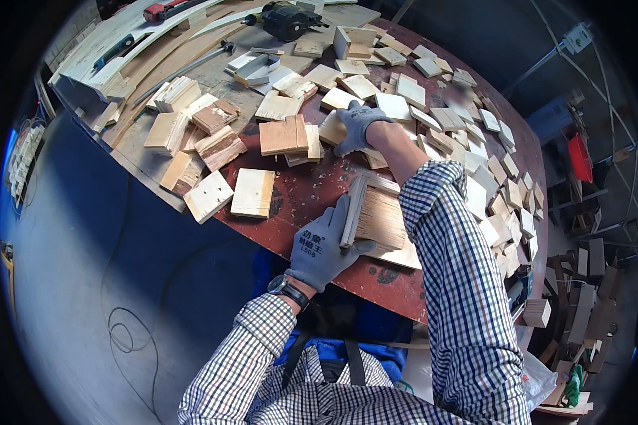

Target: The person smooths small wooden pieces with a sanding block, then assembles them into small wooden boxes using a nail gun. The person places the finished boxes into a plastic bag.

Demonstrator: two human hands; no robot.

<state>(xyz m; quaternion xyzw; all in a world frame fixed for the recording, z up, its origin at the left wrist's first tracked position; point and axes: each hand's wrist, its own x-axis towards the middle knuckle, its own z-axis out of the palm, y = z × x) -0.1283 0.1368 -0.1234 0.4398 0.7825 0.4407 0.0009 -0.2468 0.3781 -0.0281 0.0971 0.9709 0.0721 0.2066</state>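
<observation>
Left hand: a grey knit work glove with dark print [325,248]; thumb and fingers bent round the near-left corner of the work, snug against the wood with little gap
Wooden assembly: a brown-faced rectangular block with a thin pale board on edge along its left side [379,216]; in the left hand's grip, near the table's front edge; a flat pale piece shows beneath it
Wrist: a dark-strapped watch [288,292], just behind the left grip, below a rolled black-and-white checked sleeve [266,319]
Table: a scuffed red-brown top [294,202], beneath and around the grip
Single block: a pale square wooden piece with a tan edge [252,193]; left of the left grip, apart from it
Right hand: a matching grey glove [342,132], beyond the left one; fingers half spread about a pale wooden block [330,130]; whether they have closed on it I cannot tell
Right-hand heap: many loose pale wooden blocks [476,195], right of both hands
Left-hand stack: tan and pale blocks [166,134], well left of the right hand
Far end: a black power tool [290,21], well beyond the right hand; a long slim metal bar [181,71] lies to its left
</observation>
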